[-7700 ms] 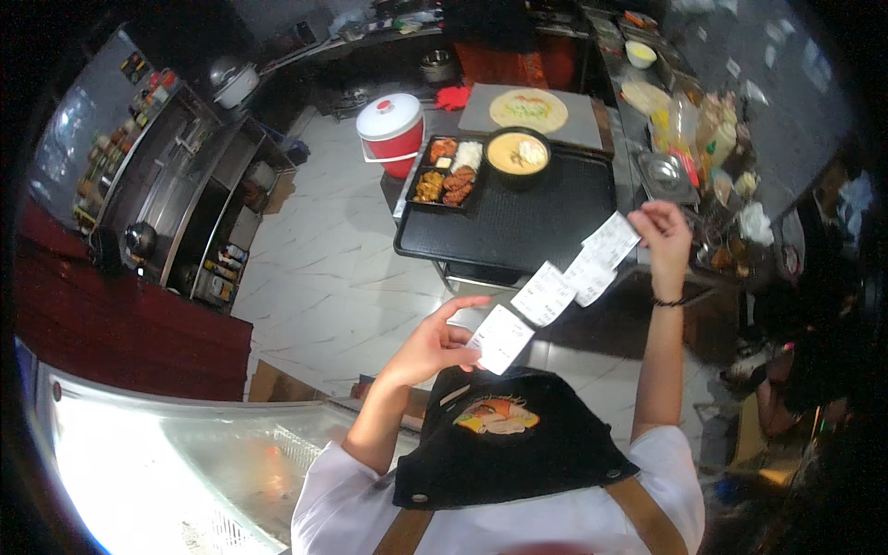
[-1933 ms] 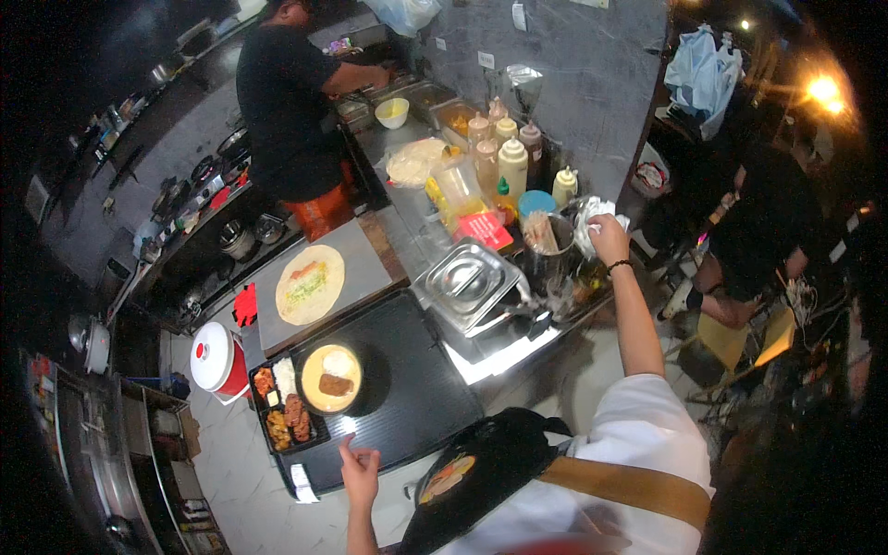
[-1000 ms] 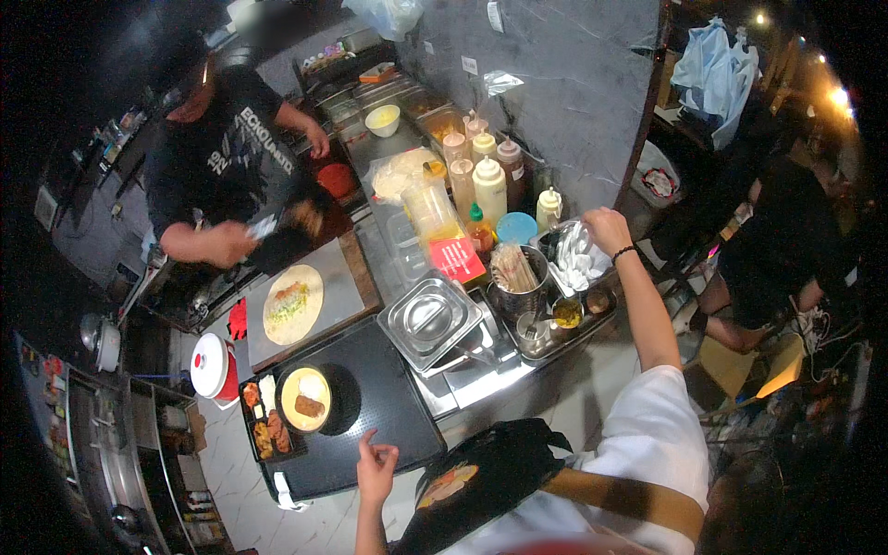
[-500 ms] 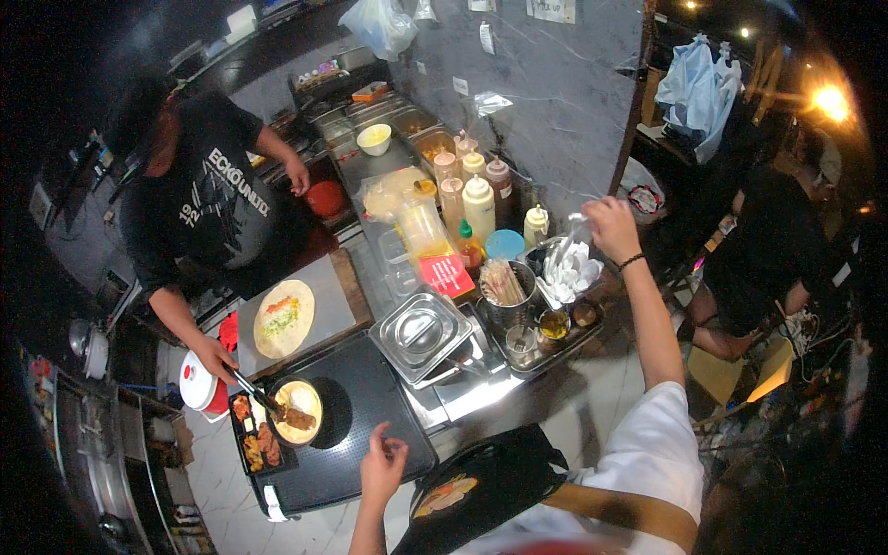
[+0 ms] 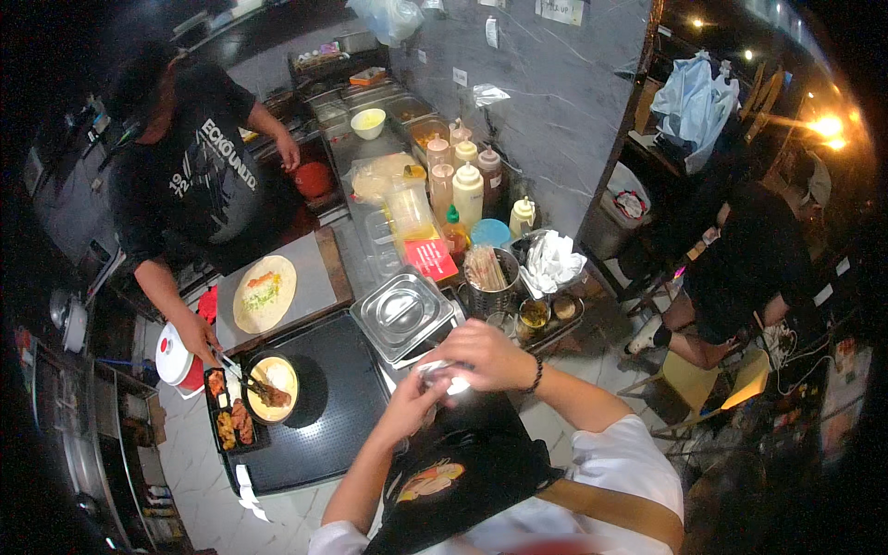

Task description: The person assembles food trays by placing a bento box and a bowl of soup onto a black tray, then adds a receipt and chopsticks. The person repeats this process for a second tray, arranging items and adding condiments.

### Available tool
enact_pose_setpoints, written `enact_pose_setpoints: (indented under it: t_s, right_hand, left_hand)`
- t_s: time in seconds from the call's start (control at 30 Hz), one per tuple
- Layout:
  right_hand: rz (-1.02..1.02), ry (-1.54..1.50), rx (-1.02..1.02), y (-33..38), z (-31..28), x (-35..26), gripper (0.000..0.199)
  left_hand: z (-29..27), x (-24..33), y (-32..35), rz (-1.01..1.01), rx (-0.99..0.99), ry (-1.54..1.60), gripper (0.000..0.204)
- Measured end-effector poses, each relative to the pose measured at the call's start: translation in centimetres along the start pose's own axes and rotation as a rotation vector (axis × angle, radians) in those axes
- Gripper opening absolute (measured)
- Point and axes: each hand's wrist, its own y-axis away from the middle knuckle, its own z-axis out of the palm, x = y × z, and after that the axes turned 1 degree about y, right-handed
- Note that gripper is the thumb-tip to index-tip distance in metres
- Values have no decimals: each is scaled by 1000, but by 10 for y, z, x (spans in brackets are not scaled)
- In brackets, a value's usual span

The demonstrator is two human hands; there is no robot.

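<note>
My left hand [image 5: 413,404] and my right hand [image 5: 488,355] meet in front of my black apron, beside the lidded steel pan [image 5: 400,314]. Fingers of both close on a small white packet [image 5: 435,370], mostly hidden, so its contents do not show. A holder of crumpled white wrapped items [image 5: 552,264] stands beyond my right hand. At the left, a co-worker's hand [image 5: 194,335] works tongs [image 5: 238,372] over a round bowl [image 5: 283,404] with white and brown food. That bowl sits by a black tray of fried pieces [image 5: 240,421] on a black mat [image 5: 338,370].
A topped flatbread [image 5: 264,294] lies on a board near the co-worker. Several squeeze bottles [image 5: 468,192], a steel cup of sticks [image 5: 487,277] and small jars [image 5: 534,314] line the counter. A person sits at the right by a yellow chair [image 5: 689,379].
My right hand has come from the holder of white wrapped items, inward to my left hand. The left, earlier apart with bent fingers, now grips the white packet too.
</note>
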Motion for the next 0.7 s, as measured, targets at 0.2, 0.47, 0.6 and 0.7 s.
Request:
enact_pose_setpoints:
  t_s: [0.2,0.47,0.6,0.7]
  right_hand:
    - [494,441,166,49,-32,136,37]
    - [651,707,-177,122,-87,273,24]
    - [692,672,142,108,-113,260,19]
    - [770,547,392,83,-155,208,22]
  left_hand:
    - [-27,-52,62,-161,416,375,15]
    - [-46,-67,93,-203,486,320,15]
    - [-40,-56,93,-184,522,394,15]
    - [-49,-54,88,-144,523,518,16]
